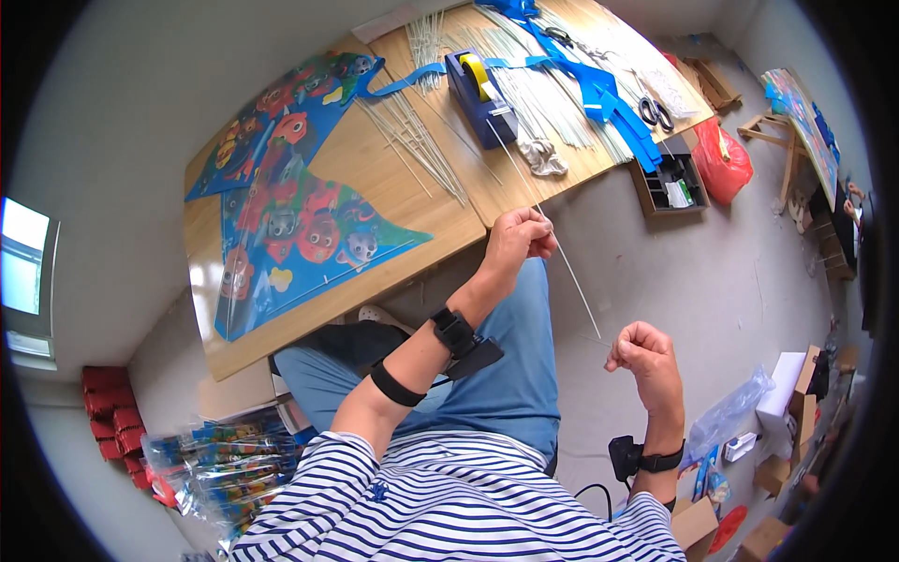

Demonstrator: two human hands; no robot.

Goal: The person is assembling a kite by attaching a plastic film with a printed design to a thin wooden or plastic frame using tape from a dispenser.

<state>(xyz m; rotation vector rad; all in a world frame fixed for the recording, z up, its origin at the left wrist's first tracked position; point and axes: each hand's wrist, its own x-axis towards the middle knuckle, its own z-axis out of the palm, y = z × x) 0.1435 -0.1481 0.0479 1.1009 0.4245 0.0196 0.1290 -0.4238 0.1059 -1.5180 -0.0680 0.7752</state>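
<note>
A thin white rod (573, 276) slants across the front of the table edge, pinched near its middle by my left hand (512, 248). Its lower end comes close to my right hand (646, 361), whose thumb and fingers are pressed together. A faint, thin strand seems to run from those fingertips toward the rod's end, too fine to name. On the table to the left lie printed blue kite sails (314, 229) with cartoon animals, one overlapping the other. Beyond my left hand stands a dark blue tape dispenser (480, 98) with a yellow-cored roll.
Bundles of white rods (412, 140) lie across the wooden table (449, 234), with blue ribbon (599, 89) over some. Black-handled scissors (655, 113) rest at the right. An open drawer box (672, 176) and red plastic bag (723, 164) stand beside the table; cartons (787, 412) sit lower right.
</note>
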